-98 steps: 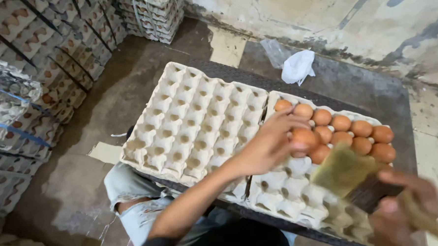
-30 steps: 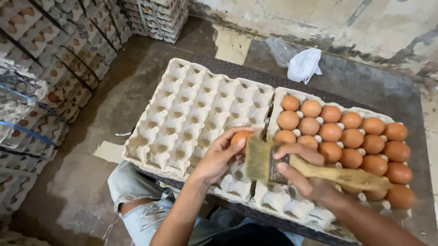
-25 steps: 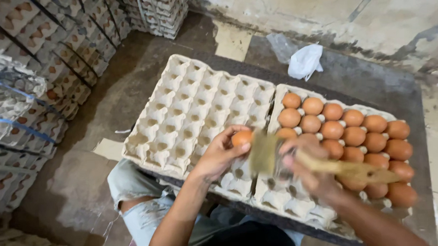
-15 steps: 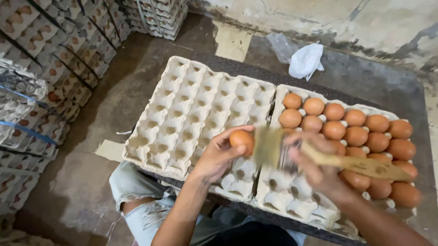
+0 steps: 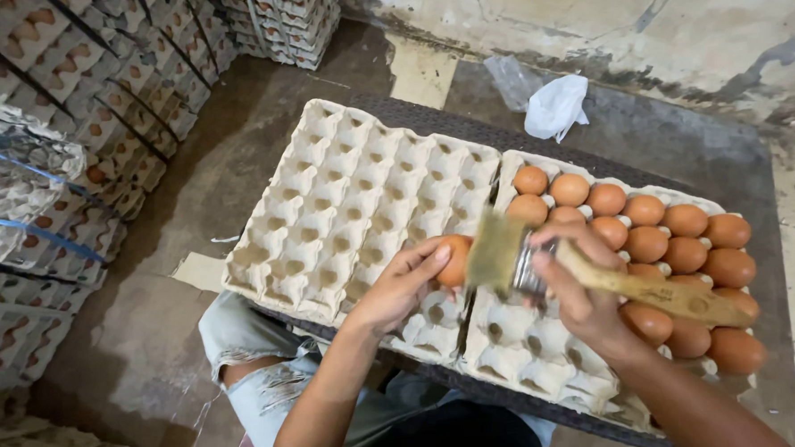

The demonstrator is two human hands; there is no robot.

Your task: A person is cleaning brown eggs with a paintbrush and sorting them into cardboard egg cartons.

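My left hand (image 5: 398, 286) holds a brown egg (image 5: 455, 260) over the seam between two grey pulp egg trays. My right hand (image 5: 581, 289) grips a wooden-handled paintbrush (image 5: 596, 273), and its bristles touch the egg's right side. The left tray (image 5: 343, 208) has only empty cups. The right tray (image 5: 519, 348) carries several brown eggs (image 5: 666, 234) in its far and right rows, while its near cups are empty.
A dark board (image 5: 608, 138) on my lap carries both trays. A crumpled white plastic bag (image 5: 555, 107) lies at its far edge. Stacks of filled egg trays (image 5: 63, 131) stand at the left, more stacks (image 5: 295, 22) at the back, and a stained wall (image 5: 675, 33) beyond.
My left hand picked an egg from the right tray and lifted it toward the middle. My right hand brought the brush from the right edge over to the egg.
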